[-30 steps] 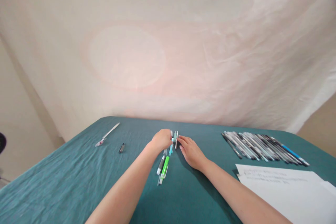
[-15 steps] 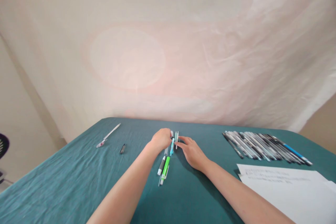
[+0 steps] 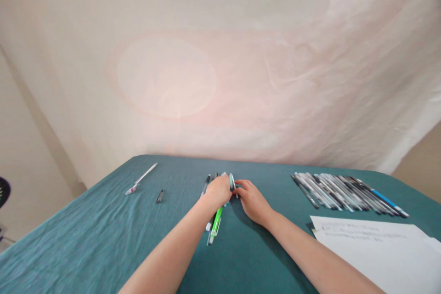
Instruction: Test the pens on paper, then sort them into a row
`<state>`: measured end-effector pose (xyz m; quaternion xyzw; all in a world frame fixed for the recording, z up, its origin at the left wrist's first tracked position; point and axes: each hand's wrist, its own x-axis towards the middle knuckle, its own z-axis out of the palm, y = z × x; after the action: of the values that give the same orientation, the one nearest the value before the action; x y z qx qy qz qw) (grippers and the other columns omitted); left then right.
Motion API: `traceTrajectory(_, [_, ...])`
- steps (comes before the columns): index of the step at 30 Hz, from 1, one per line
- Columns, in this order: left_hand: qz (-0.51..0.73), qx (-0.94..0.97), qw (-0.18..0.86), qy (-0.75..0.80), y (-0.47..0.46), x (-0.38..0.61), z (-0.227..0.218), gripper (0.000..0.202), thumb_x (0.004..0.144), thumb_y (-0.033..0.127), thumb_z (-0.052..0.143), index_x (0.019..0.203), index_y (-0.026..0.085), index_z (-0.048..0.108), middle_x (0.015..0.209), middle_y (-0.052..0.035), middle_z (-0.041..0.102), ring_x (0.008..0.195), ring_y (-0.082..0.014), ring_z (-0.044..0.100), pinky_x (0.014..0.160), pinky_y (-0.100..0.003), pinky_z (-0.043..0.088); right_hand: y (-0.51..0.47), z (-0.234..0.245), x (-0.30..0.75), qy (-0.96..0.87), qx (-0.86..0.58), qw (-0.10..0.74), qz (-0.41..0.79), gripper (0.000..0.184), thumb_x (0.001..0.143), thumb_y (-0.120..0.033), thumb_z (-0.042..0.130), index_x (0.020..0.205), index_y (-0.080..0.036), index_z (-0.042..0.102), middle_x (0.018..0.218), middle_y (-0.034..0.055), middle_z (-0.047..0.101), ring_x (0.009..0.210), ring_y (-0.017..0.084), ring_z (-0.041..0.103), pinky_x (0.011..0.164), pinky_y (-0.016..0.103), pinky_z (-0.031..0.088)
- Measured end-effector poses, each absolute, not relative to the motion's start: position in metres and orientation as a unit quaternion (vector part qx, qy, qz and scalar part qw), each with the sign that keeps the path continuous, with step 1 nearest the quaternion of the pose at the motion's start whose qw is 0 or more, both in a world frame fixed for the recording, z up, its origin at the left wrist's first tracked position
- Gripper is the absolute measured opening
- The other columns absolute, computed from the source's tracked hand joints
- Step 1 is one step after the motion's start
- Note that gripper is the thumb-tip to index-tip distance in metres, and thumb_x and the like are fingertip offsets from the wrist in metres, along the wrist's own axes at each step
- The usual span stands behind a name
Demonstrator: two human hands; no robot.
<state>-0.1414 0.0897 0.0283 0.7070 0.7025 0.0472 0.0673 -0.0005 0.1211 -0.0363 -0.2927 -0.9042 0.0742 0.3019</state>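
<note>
Pens [image 3: 206, 184] met my left hand [image 3: 219, 190] and right hand [image 3: 253, 198] beyond the green pen [image 3: 217, 223]. I couldn't tell either grip.

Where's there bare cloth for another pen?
Bare cloth lies between the short dark piece and the left forearm, and between the right hand and the pen row. Crowded: around the left hand, with the green pen and other loose pens.

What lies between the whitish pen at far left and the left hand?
In the head view, a short dark piece lies there, nearer the whitish pen; dark-ended pens lie close beside the left hand.
</note>
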Motion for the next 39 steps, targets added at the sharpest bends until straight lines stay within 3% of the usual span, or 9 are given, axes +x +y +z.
traceTrajectory(8, [0.018, 0.704, 0.096, 0.704, 0.087, -0.145, 0.032, 0.045, 0.057, 0.018, 0.062, 0.099, 0.012, 0.050, 0.093, -0.0134, 0.064, 0.086, -0.0237, 0.061, 0.066, -0.024, 0.045, 0.121, -0.033, 0.003, -0.874, -0.398, 0.278, 0.025, 0.018, 0.075, -0.012, 0.047, 0.081, -0.019, 0.063, 0.093, 0.0059, 0.060, 0.090, 0.018, 0.051, 0.081, 0.029, 0.039])
traceTrajectory(12, [0.016, 0.710, 0.105, 0.697, 0.087, -0.144, 0.033, 0.036, 0.055, 0.017, 0.061, 0.090, 0.013, 0.057, 0.089, -0.0119, 0.065, 0.083, -0.0234, 0.061, 0.064, -0.024, 0.045, 0.126, -0.033, 0.007, -0.856, -0.447, 0.259, -0.021, 0.014, 0.079, -0.023, 0.048, 0.074, -0.020, 0.062, 0.080, 0.0060, 0.061, 0.082, 0.019, 0.053, 0.074, 0.028, 0.040])
traceTrajectory(17, [0.024, 0.726, 0.130, 0.675, 0.088, -0.145, 0.038, 0.013, 0.056, 0.017, 0.056, 0.067, 0.015, 0.063, 0.067, -0.0059, 0.066, 0.066, -0.0179, 0.061, 0.055, -0.022, 0.042, 0.131, -0.026, 0.018, -0.840, -0.499, 0.210, -0.042, 0.017, 0.079, -0.016, 0.044, 0.072, -0.017, 0.060, 0.079, 0.0104, 0.062, 0.079, 0.022, 0.056, 0.070, 0.030, 0.040])
traceTrajectory(19, [0.033, 0.729, 0.136, 0.670, 0.089, -0.148, 0.041, 0.012, 0.057, 0.017, 0.054, 0.063, 0.015, 0.063, 0.062, -0.0032, 0.064, 0.061, -0.0151, 0.059, 0.054, -0.020, 0.041, 0.133, -0.022, 0.023, -0.825, -0.532, 0.189, -0.013, 0.016, 0.077, -0.012, 0.044, 0.075, -0.016, 0.060, 0.080, 0.0128, 0.062, 0.080, 0.023, 0.058, 0.069, 0.032, 0.040])
traceTrajectory(23, [0.072, 0.735, 0.140, 0.659, 0.092, -0.155, 0.047, 0.020, 0.059, 0.018, 0.053, 0.074, 0.017, 0.065, 0.070, -0.0007, 0.065, 0.064, -0.0125, 0.058, 0.056, -0.018, 0.040, 0.139, -0.018, 0.035, -0.801, -0.571, 0.169, 0.053, 0.017, 0.068, -0.005, 0.049, 0.079, -0.014, 0.059, 0.077, 0.0149, 0.063, 0.075, 0.025, 0.061, 0.063, 0.031, 0.041])
traceTrajectory(28, [0.140, 0.770, 0.160, 0.602, 0.092, -0.151, 0.051, 0.020, 0.061, 0.020, 0.053, 0.077, 0.016, 0.064, 0.072, -0.0010, 0.064, 0.066, -0.0127, 0.056, 0.058, -0.019, 0.041, 0.154, -0.007, 0.046, -0.806, -0.546, 0.180, 0.143, 0.012, 0.064, -0.013, 0.055, 0.075, -0.015, 0.060, 0.070, 0.0083, 0.065, 0.065, 0.018, 0.061, 0.056, 0.025, 0.042])
traceTrajectory(31, [0.158, 0.779, 0.177, 0.581, 0.089, -0.144, 0.051, 0.017, 0.063, 0.022, 0.052, 0.076, 0.016, 0.062, 0.073, -0.0008, 0.064, 0.067, -0.0128, 0.056, 0.059, -0.020, 0.041, 0.157, 0.013, 0.051, -0.769, -0.476, 0.286, 0.316, 0.017, 0.074, -0.022, 0.048, 0.084, -0.014, 0.059, 0.065, 0.0035, 0.063, 0.057, 0.012, 0.058, 0.053, 0.022, 0.043])
traceTrajectory(34, [0.163, 0.777, 0.215, 0.569, 0.086, -0.137, 0.050, 0.016, 0.066, 0.023, 0.050, 0.077, 0.016, 0.060, 0.074, -0.0003, 0.063, 0.062, -0.0117, 0.057, 0.058, -0.019, 0.041, 0.148, 0.036, 0.053, -0.674, -0.358, 0.413, 0.497, 0.023, 0.073, -0.033, 0.054, 0.086, -0.013, 0.056, 0.066, 0.0016, 0.060, 0.057, 0.009, 0.055, 0.055, 0.021, 0.044])
traceTrajectory(39, [0.166, 0.794, 0.209, 0.547, 0.084, -0.129, 0.050, 0.013, 0.068, 0.025, 0.051, 0.076, 0.017, 0.058, 0.074, 0.0002, 0.063, 0.067, -0.0133, 0.057, 0.061, -0.021, 0.041, 0.129, 0.053, 0.050, -0.694, -0.306, 0.410, 0.506, 0.022, 0.071, -0.033, 0.058, 0.082, -0.014, 0.056, 0.064, -0.0019, 0.056, 0.057, 0.009, 0.053, 0.057, 0.022, 0.043])
